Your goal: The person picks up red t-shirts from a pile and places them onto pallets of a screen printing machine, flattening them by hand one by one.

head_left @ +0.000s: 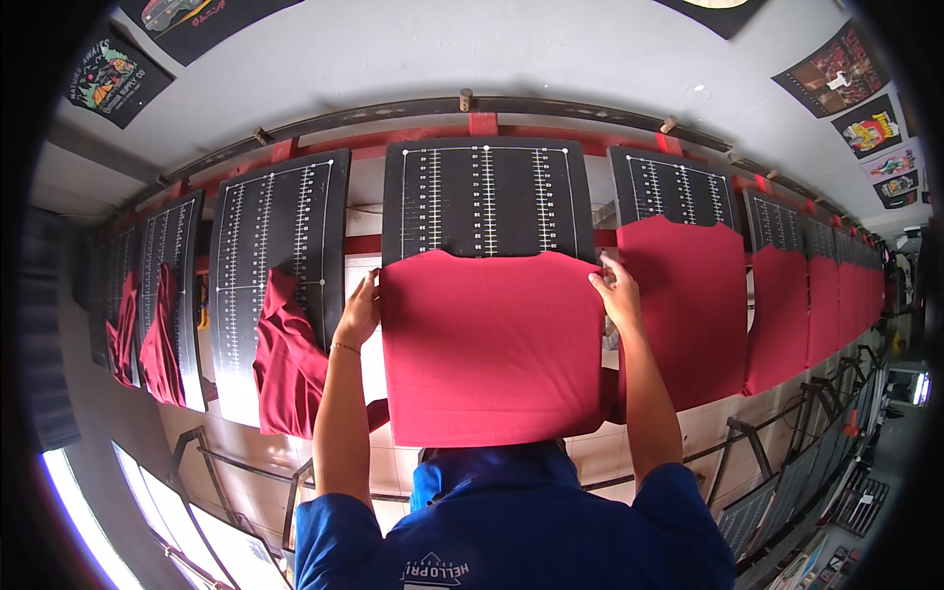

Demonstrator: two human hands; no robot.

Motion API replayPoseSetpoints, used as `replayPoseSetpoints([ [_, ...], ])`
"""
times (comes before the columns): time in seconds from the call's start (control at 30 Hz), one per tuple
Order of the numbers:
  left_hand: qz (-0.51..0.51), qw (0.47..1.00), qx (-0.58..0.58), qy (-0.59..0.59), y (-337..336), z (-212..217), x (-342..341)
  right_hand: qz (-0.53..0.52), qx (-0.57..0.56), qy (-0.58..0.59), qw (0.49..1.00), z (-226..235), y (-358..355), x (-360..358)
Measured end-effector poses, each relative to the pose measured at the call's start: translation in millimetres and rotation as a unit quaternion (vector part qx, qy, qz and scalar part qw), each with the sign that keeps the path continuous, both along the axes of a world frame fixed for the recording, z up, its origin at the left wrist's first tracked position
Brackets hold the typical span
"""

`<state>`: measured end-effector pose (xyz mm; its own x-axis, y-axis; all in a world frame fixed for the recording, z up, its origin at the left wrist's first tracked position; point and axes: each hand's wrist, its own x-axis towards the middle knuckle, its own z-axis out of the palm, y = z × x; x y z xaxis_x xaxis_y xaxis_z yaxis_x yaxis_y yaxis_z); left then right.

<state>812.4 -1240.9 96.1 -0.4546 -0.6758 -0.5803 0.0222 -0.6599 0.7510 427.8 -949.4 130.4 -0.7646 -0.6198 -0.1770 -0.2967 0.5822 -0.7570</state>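
A dark red T-shirt (492, 344) is pulled over the near part of a black printing board (462, 202) in front of me. It lies mostly smooth, its neckline edge across the board's middle. My left hand (361, 310) is closed at the shirt's left shoulder edge, with the fingertips partly hidden. At the opposite shoulder my right hand (619, 295) pinches the edge between thumb and fingers. The board's far half shows white ruler marks and corner dots.
Rightward, another board carries a fitted red shirt (681, 315), with several more beyond. On the left, a crumpled red shirt (290, 364) lies on a marked board (236, 246). A dark metal rail (560, 110) runs behind the boards. Printed sample cloths (118, 77) hang on the wall.
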Motion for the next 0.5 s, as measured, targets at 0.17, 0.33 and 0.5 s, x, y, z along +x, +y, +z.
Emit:
replayPoseSetpoints([
  [0.17,-0.076,0.994,-0.074,-0.006,-24,-14,1,0.025,0.015,0.122,0.992,-7,3,-2],
  [0.33,-0.122,0.965,-0.188,-0.133,-17,11,-4,0.006,-0.084,-0.05,0.995,-21,17,-6],
  [0.5,-0.035,0.944,-0.295,-0.14,-22,-3,-1,-0.066,-0.188,-0.161,0.967,-17,2,-12],
])
